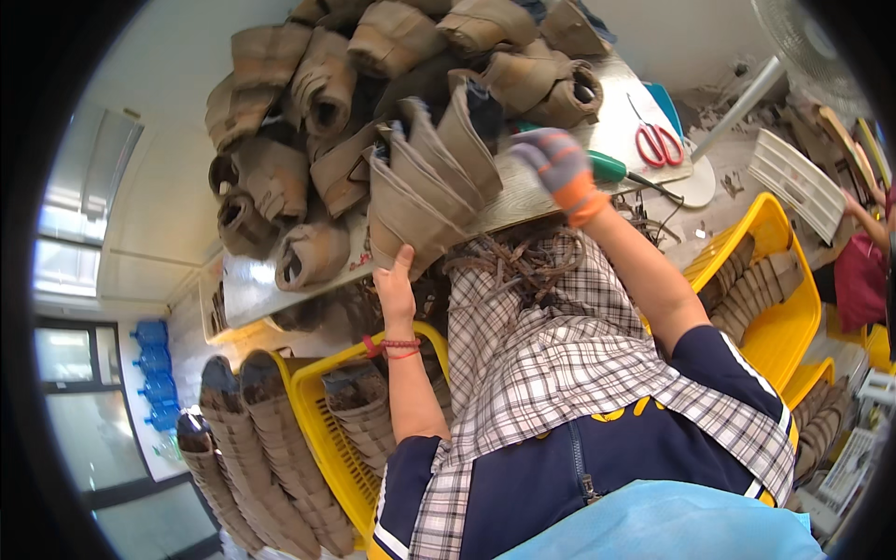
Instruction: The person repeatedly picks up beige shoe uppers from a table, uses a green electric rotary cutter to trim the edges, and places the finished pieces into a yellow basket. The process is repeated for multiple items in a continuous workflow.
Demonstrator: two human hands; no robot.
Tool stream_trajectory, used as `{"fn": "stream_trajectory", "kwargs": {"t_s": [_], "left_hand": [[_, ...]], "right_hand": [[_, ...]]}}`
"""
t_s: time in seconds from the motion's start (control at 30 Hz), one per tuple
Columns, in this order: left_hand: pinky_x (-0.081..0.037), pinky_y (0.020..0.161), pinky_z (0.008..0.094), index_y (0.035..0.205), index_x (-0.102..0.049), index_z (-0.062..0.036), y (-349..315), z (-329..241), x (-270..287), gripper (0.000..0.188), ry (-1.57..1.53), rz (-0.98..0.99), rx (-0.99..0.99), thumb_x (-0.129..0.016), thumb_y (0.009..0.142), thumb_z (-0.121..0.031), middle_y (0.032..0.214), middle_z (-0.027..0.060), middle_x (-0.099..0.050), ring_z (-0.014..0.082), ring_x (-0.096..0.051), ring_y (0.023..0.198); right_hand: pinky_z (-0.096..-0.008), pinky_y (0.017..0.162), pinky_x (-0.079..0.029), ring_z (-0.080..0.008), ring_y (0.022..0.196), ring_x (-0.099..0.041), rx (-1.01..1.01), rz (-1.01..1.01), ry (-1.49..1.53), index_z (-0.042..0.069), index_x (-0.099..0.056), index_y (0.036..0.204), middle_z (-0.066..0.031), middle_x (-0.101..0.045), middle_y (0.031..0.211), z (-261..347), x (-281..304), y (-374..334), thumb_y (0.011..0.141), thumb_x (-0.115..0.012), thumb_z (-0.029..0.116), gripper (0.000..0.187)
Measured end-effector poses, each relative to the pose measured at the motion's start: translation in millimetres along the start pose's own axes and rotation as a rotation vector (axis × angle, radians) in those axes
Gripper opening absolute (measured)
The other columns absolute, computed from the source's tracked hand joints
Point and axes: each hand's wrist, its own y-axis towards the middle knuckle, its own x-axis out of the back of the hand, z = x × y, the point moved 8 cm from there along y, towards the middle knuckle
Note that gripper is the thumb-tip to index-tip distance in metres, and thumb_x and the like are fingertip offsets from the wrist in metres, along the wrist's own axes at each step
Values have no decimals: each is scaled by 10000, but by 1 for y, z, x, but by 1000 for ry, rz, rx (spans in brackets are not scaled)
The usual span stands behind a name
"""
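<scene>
Both hands grasp a stack of brown boot uppers (425, 187) at the bench (560, 177) edge: left hand (397, 285) underneath, gloved right hand (560, 168) beside; sorting seems underway, needing firm grip.

red scissors (659, 142), yellow crates (782, 271), white fan (801, 37)

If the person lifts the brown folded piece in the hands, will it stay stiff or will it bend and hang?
The brown folded piece probably flexes rather than hangs limp: it stands in upright folds while the left hand props it from below. It looks light, since the gloved right hand only steadies its top. The matte surface seems unlikely to slip.
</scene>
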Motion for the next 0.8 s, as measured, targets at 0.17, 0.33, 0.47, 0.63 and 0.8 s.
{"fn": "stream_trajectory", "kwargs": {"t_s": [0.17, 0.33, 0.47, 0.63, 0.8], "left_hand": [[-386, 600, 246, 803, -668, 27, 11, -18, 11, 353, 17, -50, -109, -733, 841, -318, 779, -28, -603, 56, -454, 681], [-376, 573, 240, 802, -662, 31, 21, -30, 38, 349, 546, -8, 7, -723, 851, -310, 735, -31, -603, 52, -448, 646], [-457, 709, 247, 985, -652, 55, 22, -38, 45, 299, 120, 57, -42, -695, 877, -220, 891, 29, -667, 73, -551, 784], [-498, 895, 326, 1204, -576, 31, 13, -30, 39, 379, -436, 133, 152, -684, 857, -78, 1142, 96, -636, 193, -616, 1016], [-481, 862, 285, 1138, -616, 46, 11, -35, 34, 348, -11, 49, -21, -712, 813, -28, 1105, 77, -652, 147, -598, 992]], "right_hand": [[-423, 868, -466, -331, 1004, -596, -426, 510, -818, 106, -602, 1151, -126, -650, 1040, -123, 5, -37, 783, -671, 483, 532], [-415, 892, -477, -330, 1026, -610, -493, 685, -734, 96, -614, 1135, -165, -659, 1068, -133, -15, -35, 723, -708, 442, 546], [-394, 806, -496, -337, 888, -653, -566, 788, -442, -3, -642, 1029, -210, -675, 933, -174, -20, -37, 665, -738, 383, 539], [-348, 684, -490, -248, 702, -627, -686, 768, -299, -22, -670, 948, -155, -663, 777, -202, -18, -53, 685, -741, 397, 500], [-373, 646, -489, -264, 652, -630, -750, 640, -284, -28, -659, 943, -151, -650, 722, -173, -6, -72, 729, -710, 557, 625]]}}
